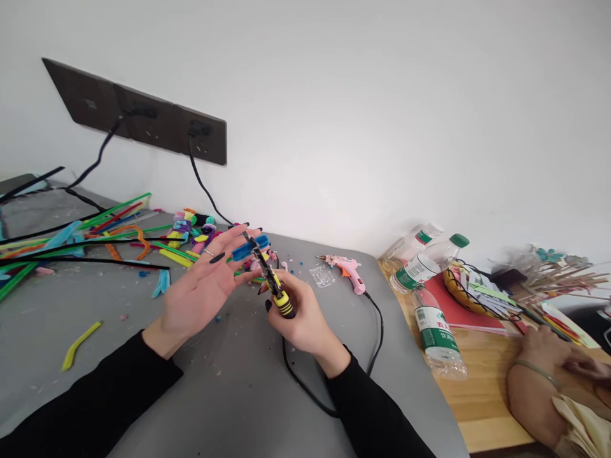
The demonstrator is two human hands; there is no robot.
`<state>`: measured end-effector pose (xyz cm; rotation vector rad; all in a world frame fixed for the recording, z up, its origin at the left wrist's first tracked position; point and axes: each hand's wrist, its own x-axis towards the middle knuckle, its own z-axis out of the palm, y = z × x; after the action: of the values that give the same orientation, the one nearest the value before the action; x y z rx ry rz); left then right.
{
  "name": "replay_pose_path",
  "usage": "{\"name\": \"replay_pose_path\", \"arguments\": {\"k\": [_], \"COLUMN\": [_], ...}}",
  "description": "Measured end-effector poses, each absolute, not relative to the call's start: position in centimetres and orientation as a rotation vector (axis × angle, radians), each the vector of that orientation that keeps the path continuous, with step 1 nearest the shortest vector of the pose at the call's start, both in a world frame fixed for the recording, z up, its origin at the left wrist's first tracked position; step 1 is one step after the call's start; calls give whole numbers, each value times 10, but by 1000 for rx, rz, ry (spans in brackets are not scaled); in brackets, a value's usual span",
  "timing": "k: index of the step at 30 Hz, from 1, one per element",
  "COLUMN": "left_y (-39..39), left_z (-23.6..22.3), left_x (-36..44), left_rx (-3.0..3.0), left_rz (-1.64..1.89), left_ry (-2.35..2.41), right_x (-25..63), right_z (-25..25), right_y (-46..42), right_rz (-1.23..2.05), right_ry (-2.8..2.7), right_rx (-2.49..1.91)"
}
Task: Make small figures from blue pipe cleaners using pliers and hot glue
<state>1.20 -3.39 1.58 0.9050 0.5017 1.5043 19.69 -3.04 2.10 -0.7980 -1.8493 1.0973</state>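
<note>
My left hand point(198, 296) is turned palm up, its fingers mostly stretched and its thumb bent inward. A short, fuzzy blue pipe-cleaner piece point(244, 250) lies against its fingers near the thumb tip. My right hand point(301, 313) is closed around a pliers-like tool with a yellow-and-black handle point(281, 298). The tool is seen edge-on, so its exact kind is unclear. Its dark metal end crosses in front of the blue piece; whether they touch I cannot tell. Behind my hands are colourful fuzzy pipe-cleaner figures point(182, 228), partly hidden.
A pink glue gun point(347, 270) lies right of my hands, its cord looping nearby. Pipe cleaners point(62, 238) spread across the left. Plastic bottles point(436, 334) and a basket point(470, 296) occupy the wooden table, where another person's hands point(548, 356) rest. Sockets point(157, 124) line the wall.
</note>
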Motion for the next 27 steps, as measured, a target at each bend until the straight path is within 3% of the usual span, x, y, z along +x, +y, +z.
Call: {"name": "replay_pose_path", "arguments": {"k": [10,18,27], "left_y": [-31,-21,-10], "left_z": [4,-5,12], "left_x": [10,0,-19], "left_rx": [1027,1196,896], "left_rz": [1469,1584,2089], "left_ry": [442,751,986], "right_x": [193,202,213], "right_z": [21,19,21], "right_y": [-30,-22,-14], "right_rz": [1155,1093,1042], "right_ry": [-1827,-1774,-1728], "right_rx": [-756,-771,-820]}}
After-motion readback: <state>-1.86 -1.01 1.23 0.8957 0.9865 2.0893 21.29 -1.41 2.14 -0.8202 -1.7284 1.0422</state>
